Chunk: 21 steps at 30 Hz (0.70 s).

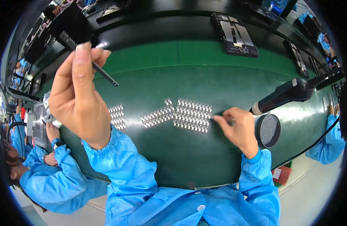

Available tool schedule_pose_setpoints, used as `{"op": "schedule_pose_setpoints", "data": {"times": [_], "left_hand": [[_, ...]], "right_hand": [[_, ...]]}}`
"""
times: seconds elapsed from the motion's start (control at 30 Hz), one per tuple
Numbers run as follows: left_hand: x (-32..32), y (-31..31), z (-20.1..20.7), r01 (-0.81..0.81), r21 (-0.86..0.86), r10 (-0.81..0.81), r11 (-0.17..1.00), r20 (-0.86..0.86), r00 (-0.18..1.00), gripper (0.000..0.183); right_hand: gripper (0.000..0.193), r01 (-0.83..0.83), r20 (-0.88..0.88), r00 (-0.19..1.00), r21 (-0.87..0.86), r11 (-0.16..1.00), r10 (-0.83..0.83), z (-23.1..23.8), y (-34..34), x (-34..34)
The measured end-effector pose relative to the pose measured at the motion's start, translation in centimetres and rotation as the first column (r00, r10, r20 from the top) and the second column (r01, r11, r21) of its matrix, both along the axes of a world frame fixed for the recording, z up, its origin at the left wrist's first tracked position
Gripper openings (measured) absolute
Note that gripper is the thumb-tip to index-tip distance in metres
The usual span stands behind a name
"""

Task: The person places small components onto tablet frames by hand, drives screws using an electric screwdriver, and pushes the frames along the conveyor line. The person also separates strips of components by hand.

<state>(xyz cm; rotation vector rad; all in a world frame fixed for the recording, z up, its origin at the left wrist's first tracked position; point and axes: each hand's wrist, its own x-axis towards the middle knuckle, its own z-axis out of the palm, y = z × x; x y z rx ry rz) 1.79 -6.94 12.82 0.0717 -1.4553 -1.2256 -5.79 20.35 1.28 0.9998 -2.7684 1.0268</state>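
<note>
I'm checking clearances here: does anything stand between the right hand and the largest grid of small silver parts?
Nothing visible does: the right hand is close to the right edge of the largest grid. The black tool and the round black mesh-faced object are on the hand's other side.

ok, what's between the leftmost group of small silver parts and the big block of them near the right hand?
The tilted middle group, in the head view. Its right end sits close to the big block; can't tell if they touch.
</note>
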Motion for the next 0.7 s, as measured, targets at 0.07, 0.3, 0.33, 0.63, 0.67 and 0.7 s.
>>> {"op": "schedule_pose_setpoints", "data": {"times": [0.07, 0.3, 0.33, 0.63, 0.67, 0.7], "left_hand": [[-0.1, 0.1, -0.1, -0.004, -0.052, 0.005, 0.999, 0.031, 1.000, 0.018], [0.9, -0.4, -0.1, -0.030, -0.078, 0.040, 0.997, 0.128, 0.991, 0.023], [1.1, -0.4, 0.0, -0.038, -0.073, 0.047, 0.997, 0.127, 0.991, 0.023], [0.8, -0.1, 0.1, 0.022, -0.119, -0.009, 0.993, 0.108, 0.994, 0.023], [0.8, 0.0, 0.2, 0.034, -0.115, -0.020, 0.993, 0.114, 0.993, 0.022], [0.6, 0.1, 0.2, 0.049, -0.108, -0.036, 0.993, 0.119, 0.992, 0.022]], "right_hand": [[0.035, -0.259, -0.187, 0.948, 0.016, 0.966, 0.258, -0.6, -0.9, 0.2], [0.042, -0.366, -0.149, 0.898, 0.270, 0.891, 0.414, -1.7, -1.9, 0.1], [0.042, -0.373, -0.149, 0.894, 0.275, 0.886, 0.422, -1.7, -1.6, -0.5], [0.041, -0.503, -0.111, 0.842, 0.195, 0.842, 0.528, -1.8, -4.6, 0.2], [0.041, -0.516, -0.112, 0.833, 0.192, 0.834, 0.541, -1.8, -5.1, 0.6], [0.041, -0.514, -0.114, 0.834, 0.191, 0.836, 0.539, -1.6, -5.3, 1.0]]}}
